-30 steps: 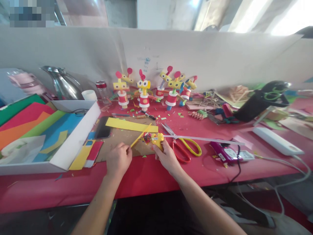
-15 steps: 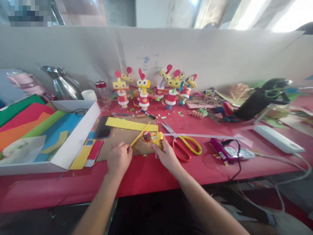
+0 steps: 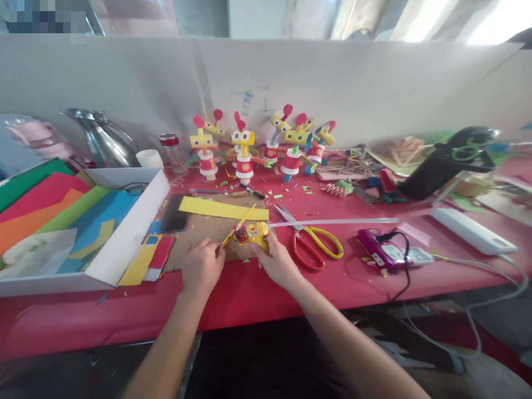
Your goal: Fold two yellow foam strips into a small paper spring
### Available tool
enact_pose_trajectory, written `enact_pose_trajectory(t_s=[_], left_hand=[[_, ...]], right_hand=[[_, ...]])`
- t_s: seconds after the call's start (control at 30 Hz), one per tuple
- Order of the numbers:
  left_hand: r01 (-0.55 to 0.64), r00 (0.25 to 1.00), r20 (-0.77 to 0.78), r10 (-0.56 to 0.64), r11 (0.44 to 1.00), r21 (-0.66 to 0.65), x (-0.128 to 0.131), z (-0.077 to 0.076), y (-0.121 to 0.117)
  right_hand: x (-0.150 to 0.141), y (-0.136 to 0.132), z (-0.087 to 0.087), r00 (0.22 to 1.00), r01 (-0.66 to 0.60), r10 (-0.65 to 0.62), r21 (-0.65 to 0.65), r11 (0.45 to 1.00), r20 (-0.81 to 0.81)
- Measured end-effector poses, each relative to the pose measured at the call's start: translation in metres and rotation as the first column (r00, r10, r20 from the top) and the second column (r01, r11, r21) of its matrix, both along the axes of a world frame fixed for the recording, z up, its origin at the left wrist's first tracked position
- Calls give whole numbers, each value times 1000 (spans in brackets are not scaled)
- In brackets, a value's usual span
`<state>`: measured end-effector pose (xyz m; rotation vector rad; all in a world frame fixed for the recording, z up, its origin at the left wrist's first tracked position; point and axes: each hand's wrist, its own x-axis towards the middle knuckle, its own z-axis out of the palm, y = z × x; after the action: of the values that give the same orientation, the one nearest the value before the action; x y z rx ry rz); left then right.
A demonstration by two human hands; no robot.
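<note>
My right hand [image 3: 275, 259] is closed round a yellow hot glue gun [image 3: 259, 233], and a long clear glue stick [image 3: 336, 222] sticks out of its rear to the right. The gun's stained nozzle end points left, at a narrow yellow paper strip [image 3: 250, 211]. My left hand [image 3: 203, 264] pinches the near end of this strip, which slants up and away. Whether the nozzle touches the strip I cannot tell. Beneath lies a brown board [image 3: 195, 238] with a wider yellow paper strip [image 3: 224, 209] across it. Scissors [image 3: 310, 244] with red and yellow handles rest right of the gun.
Several paper-cup figures [image 3: 244, 160] stand at the back. To the left are a white box [image 3: 124, 227] of coloured paper and a phone [image 3: 174, 213]. A purple power strip [image 3: 382, 252] with cables, a black holder [image 3: 436, 166] and paper scraps occupy the right.
My right hand has brought the glue gun slightly left, its nozzle now at the narrow strip near my left fingers. The left hand keeps its pinch on the strip.
</note>
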<state>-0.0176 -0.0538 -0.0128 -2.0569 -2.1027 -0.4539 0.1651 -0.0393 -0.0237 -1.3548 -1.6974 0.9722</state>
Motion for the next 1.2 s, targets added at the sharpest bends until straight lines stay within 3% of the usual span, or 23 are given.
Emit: enact_pose_trajectory(t_s=[0.2,0.33,0.47,0.6,1.0,1.1,1.2], left_hand=[[98,989,118,-89,993,-70,-13,7,-14],[85,977,199,-73,995,-49,-30,0,-31],[64,985,158,-73,996,67,-35,-11,-39],[115,986,98,-135,976,183,-34,-16,-38],[180,973,97,-210,950,256,-38,-21,-36],[174,975,92,-204,949,261,-39,-22,-35],[164,978,86,-191,954,251,-39,-22,-35]], right_hand=[[0,-1,12,979,27,-34,35,999,202],[-2,-5,15,958,38,-52,54,998,281],[-8,-15,18,959,17,-22,22,1000,283],[-11,-21,20,962,-16,26,-38,999,272],[5,7,18,880,178,-190,68,982,435],[-1,-2,21,891,149,-160,60,987,425],[-12,-18,24,925,52,-51,8,999,377]])
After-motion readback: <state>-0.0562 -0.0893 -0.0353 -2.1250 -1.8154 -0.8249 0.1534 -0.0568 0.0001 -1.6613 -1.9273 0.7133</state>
